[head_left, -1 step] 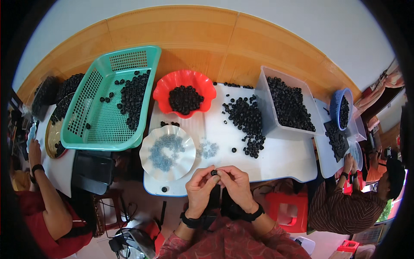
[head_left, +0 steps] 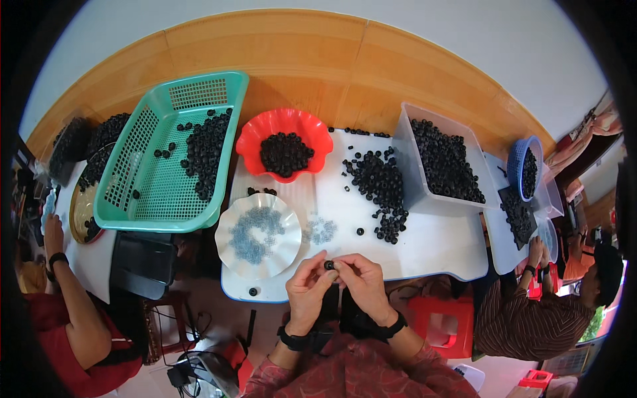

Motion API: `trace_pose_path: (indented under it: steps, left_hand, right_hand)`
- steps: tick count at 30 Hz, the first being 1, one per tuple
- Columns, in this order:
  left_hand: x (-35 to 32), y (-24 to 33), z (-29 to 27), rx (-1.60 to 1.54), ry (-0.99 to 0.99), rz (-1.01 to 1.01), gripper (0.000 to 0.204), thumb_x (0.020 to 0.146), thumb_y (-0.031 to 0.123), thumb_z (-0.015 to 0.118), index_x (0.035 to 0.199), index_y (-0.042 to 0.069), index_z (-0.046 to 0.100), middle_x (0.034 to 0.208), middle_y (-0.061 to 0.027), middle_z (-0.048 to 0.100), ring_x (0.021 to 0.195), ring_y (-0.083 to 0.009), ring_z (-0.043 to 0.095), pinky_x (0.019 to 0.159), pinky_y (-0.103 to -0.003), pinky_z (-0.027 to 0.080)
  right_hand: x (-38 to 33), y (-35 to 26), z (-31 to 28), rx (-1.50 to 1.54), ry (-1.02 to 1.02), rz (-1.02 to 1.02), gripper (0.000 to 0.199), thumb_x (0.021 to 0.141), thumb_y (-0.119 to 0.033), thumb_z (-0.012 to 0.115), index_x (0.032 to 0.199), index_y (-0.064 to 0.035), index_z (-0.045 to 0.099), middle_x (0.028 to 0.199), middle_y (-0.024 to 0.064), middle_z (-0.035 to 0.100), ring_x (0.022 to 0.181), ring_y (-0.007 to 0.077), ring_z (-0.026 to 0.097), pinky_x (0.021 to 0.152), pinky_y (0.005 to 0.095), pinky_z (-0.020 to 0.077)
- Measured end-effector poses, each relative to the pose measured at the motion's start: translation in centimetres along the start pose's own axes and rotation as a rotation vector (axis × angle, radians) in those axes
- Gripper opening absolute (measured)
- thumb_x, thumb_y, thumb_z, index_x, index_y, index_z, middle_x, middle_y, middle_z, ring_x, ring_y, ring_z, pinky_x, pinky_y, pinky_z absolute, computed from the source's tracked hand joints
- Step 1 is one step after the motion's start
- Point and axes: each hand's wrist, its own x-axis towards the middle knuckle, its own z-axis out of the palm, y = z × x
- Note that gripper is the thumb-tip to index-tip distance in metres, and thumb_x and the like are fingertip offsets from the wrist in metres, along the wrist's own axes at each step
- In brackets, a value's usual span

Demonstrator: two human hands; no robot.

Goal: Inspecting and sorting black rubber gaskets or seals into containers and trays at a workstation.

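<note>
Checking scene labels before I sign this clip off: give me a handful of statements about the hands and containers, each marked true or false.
1. The left hand and the right hand meet at a small black part. True.
2. The red bowl stands to the right of the clear bin. False: it stands to the left of it.
3. The white plate with the wavy edge holds small, pale, see-through pieces. True.
4. In the green basket, the black pieces are spread evenly. False: most are heaped toward its right side.
5. A loose black piece lies near the front edge of the white table. True.
</note>
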Motion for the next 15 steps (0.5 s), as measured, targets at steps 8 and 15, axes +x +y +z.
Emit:
trace_pose_path:
  steps: [8, 15]
  left_hand:
    - [0.1, -1.5, -1.4, -0.078, 0.040, -0.029, 0.034, 0.091, 0.002, 0.060, 0.124, -0.003, 0.054, 0.100, -0.0097, 0.062, 0.084, -0.0157, 0.062, 0.077, -0.032, 0.056]
    - [0.9, -2.2, -1.8, -0.072, 0.038, -0.051, 0.030, 0.092, 0.000, 0.060, 0.121, -0.004, 0.056, 0.097, -0.0086, 0.061, 0.083, -0.0139, 0.062, 0.078, -0.031, 0.056]
  right_hand:
    - [6.5, -2.4, 0.4, 0.036, -0.031, -0.028, 0.022, 0.093, -0.016, 0.060, 0.098, 0.0053, 0.065, 0.079, 0.0057, 0.065, 0.064, 0.0079, 0.057, 0.058, 0.0231, 0.0478]
    - [14.7, -6.1, 2.3, 0.185, 0.028, -0.142, 0.024, 0.095, -0.016, 0.057, 0.104, 0.0054, 0.065, 0.086, 0.0092, 0.067, 0.071, 0.0123, 0.062, 0.063, 0.0245, 0.0518]
